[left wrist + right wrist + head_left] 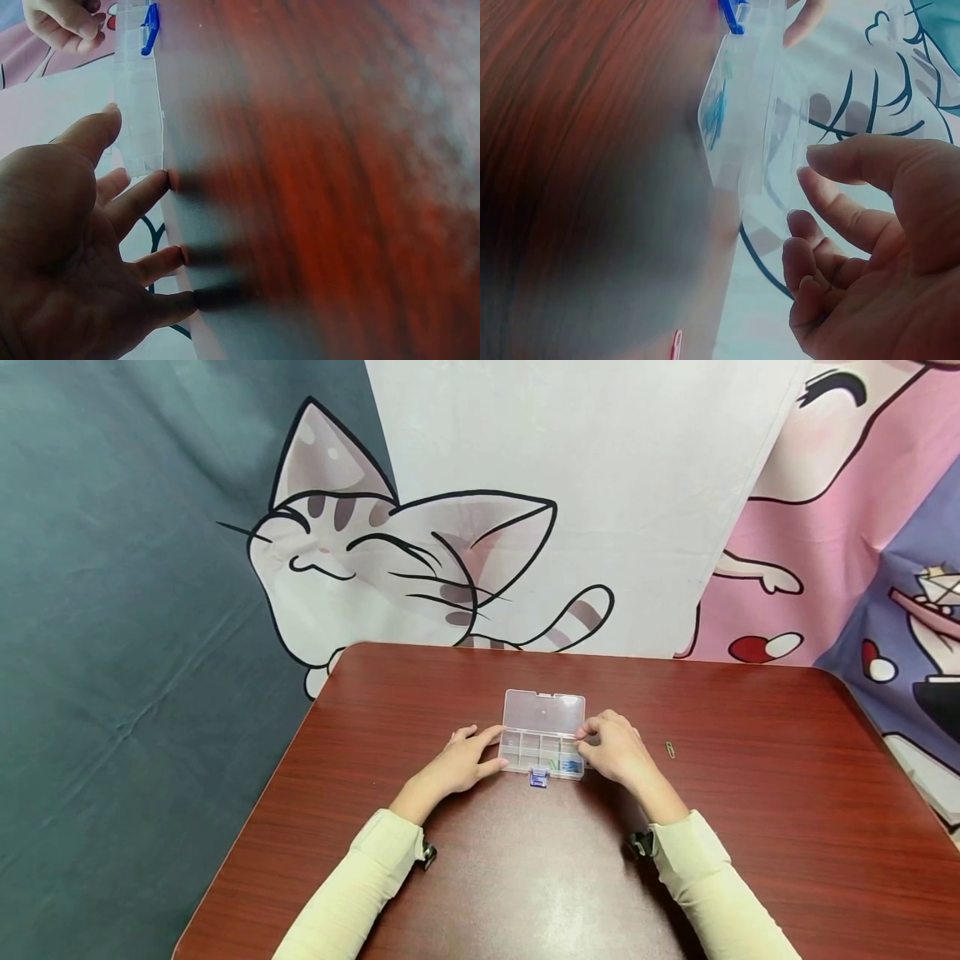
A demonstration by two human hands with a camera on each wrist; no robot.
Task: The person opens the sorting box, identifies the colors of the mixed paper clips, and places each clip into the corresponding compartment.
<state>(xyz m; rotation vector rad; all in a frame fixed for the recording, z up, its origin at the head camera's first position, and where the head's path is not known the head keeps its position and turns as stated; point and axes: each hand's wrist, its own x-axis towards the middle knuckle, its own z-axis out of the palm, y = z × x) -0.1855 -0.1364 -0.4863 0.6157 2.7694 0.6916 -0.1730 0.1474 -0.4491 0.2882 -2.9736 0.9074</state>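
Note:
A clear plastic compartment box [520, 760] lies on the table with its lid [544, 713] raised at the back and a blue latch [538, 778] at the front. Blue paper clips [572, 767] fill its front right compartment, with some green clips [553, 764] just left of them. My left hand [468, 762] rests at the box's left end, fingers spread and fingertips right at its side. Over the right end hovers my right hand [613, 752], its fingers loosely bent. Thumb and forefinger stand close together in the right wrist view, with nothing visible between them.
A lone paper clip [670, 749] lies on the brown wooden table [750, 827], right of the right hand. Behind the table's far edge hangs a cloth [637, 485] printed with cartoon figures.

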